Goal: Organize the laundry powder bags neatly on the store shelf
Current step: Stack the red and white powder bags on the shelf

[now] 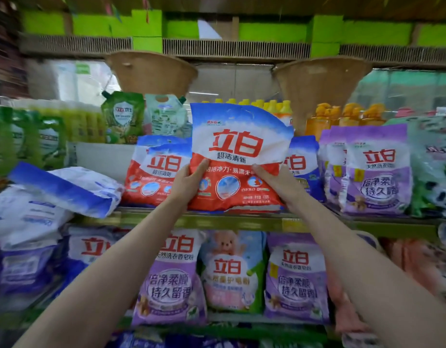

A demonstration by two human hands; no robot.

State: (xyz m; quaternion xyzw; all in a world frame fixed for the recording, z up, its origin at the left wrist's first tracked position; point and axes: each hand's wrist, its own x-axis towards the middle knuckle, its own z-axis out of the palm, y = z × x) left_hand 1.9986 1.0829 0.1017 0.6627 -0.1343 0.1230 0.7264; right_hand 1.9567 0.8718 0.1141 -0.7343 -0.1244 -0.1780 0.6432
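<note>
A red, white and blue laundry powder bag stands upright at the front edge of the middle shelf. My left hand grips its left side and my right hand grips its right side. Two matching red bags stand just behind it on the left, and another one is partly hidden behind it on the right. Purple powder bags stand further right on the same shelf.
A white and blue bag lies tilted on a pile at the left. Purple and pink powder bags fill the shelf below. Green pouches, yellow and orange bottles and two woven baskets sit behind and above.
</note>
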